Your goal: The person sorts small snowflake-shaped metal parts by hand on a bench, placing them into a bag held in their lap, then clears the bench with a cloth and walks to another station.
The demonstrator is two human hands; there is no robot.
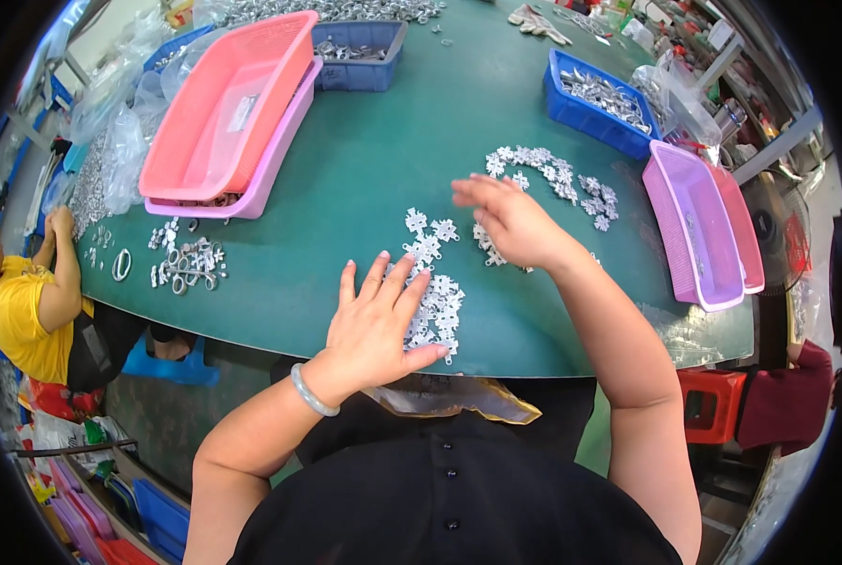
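Note:
My left hand (372,315) lies with spread fingers at the left side of a pile of small silvery flower-shaped metal pieces (437,313) near the table's front edge. Its fingertips touch the pieces, and a pale bangle (312,391) circles the wrist. To the right, my right hand (513,218) hovers over or rests on another cluster, fingers stretched out to the left, with nothing seen in it. Some of that cluster (486,247) shows at its left edge; the rest is hidden beneath. Beyond it an arc of like pieces (543,165) curves over the table, with a smaller group (599,203) alongside.
A coral basket (178,122) sits in a pink one at the left. Metal rings and parts (190,264) lie before it. Blue bins (572,115) of metal parts and a lilac basket (685,221) stand right. A person in yellow (25,315) works at the far left.

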